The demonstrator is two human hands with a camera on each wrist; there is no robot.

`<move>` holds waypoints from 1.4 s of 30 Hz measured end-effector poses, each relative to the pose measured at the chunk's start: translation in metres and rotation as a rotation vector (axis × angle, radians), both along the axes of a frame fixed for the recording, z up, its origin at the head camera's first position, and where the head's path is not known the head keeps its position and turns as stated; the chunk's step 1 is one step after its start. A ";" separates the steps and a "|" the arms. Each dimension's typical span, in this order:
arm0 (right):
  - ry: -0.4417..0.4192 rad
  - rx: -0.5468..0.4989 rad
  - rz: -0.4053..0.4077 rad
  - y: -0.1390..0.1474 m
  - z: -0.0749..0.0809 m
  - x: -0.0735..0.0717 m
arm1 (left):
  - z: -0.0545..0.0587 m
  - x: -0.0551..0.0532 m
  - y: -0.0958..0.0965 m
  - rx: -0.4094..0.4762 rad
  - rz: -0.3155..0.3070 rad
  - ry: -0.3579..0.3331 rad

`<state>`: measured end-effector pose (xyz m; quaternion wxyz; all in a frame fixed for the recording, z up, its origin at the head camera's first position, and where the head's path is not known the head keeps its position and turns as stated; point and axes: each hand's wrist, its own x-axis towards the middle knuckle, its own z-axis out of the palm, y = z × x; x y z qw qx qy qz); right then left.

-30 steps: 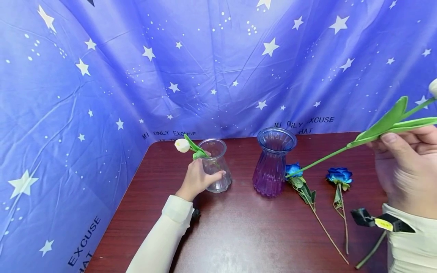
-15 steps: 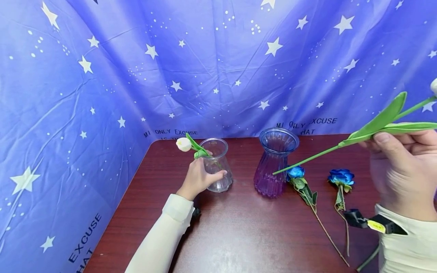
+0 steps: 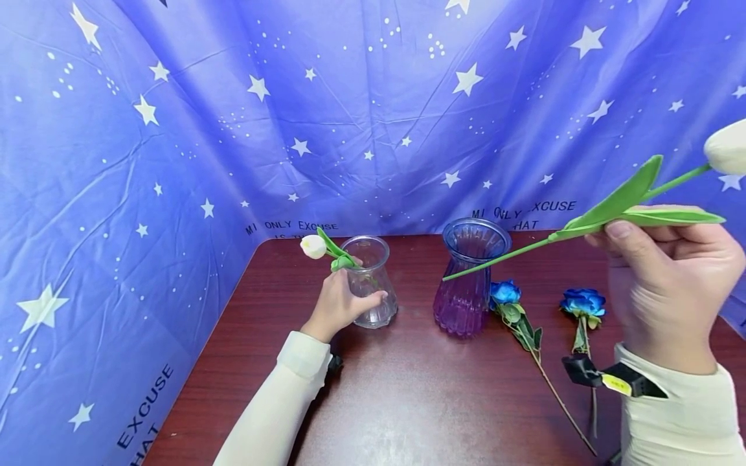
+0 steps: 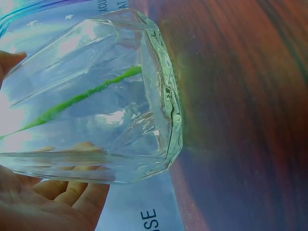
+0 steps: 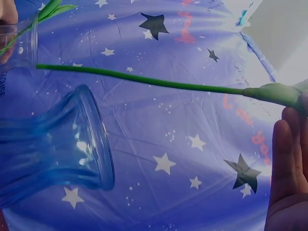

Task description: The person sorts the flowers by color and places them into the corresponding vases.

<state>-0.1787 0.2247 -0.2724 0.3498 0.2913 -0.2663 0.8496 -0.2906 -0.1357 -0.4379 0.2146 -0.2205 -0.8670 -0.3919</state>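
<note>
My left hand grips a clear glass vase at the left of the table. A white tulip leans out over that vase's rim, and its green stem runs down inside the glass in the left wrist view. At the right, my right hand pinches a second white tulip by its leaves and stem, the bloom up to the right. The bare stem end slants down left and overlaps the blue-and-purple glass vase in the head view.
Two blue roses, one rose beside the purple vase and another rose further right, lie on the dark red-brown table. Behind hangs a blue curtain with white stars.
My right hand has moved left with the tulip, its stem end passing from beside the purple vase to across its front in view. My left hand keeps its hold on the clear vase.
</note>
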 end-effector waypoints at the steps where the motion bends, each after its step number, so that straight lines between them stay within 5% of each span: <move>1: -0.013 -0.002 -0.024 -0.002 0.000 -0.001 | 0.000 0.000 0.000 0.000 0.000 0.002; 6: -0.045 0.007 -0.079 -0.012 0.001 -0.005 | 0.001 -0.001 0.001 0.012 -0.009 0.001; 42: -0.082 0.125 -0.115 -0.054 -0.006 -0.023 | 0.000 -0.001 0.000 -0.002 0.001 -0.013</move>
